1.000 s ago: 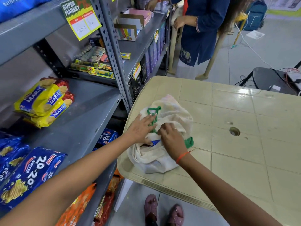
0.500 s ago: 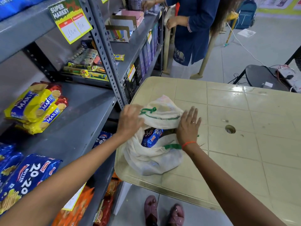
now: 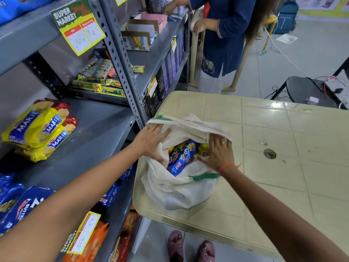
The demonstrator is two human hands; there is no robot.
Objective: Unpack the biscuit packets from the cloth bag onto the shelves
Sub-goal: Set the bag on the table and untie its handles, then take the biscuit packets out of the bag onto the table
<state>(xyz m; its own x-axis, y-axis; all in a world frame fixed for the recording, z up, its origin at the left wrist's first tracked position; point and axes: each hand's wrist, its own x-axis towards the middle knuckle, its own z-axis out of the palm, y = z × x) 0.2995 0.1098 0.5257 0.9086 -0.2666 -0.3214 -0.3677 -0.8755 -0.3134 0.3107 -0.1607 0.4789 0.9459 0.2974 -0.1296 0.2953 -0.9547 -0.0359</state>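
A white cloth bag (image 3: 175, 188) with green trim lies at the near left corner of the beige table (image 3: 273, 176). Its mouth is spread wide, showing a blue biscuit packet (image 3: 184, 156) and a yellow packet (image 3: 204, 150) inside. My left hand (image 3: 151, 142) holds the left rim of the mouth, fingers splayed over the cloth. On the right rim rests my right hand (image 3: 220, 151), with its thumb tucked inside the opening. The grey shelf (image 3: 94, 140) stands to the left of the table.
Yellow Marie packets (image 3: 37, 129) and blue 20-20 packets (image 3: 18, 207) lie on the shelf; orange packets (image 3: 90, 242) sit below. Another person (image 3: 226, 38) stands at the far end of the shelving. A dark chair (image 3: 302, 87) with cables is at the back right.
Both hands moved apart from the bag's green ties and pulled the mouth open. The packets inside came into view.
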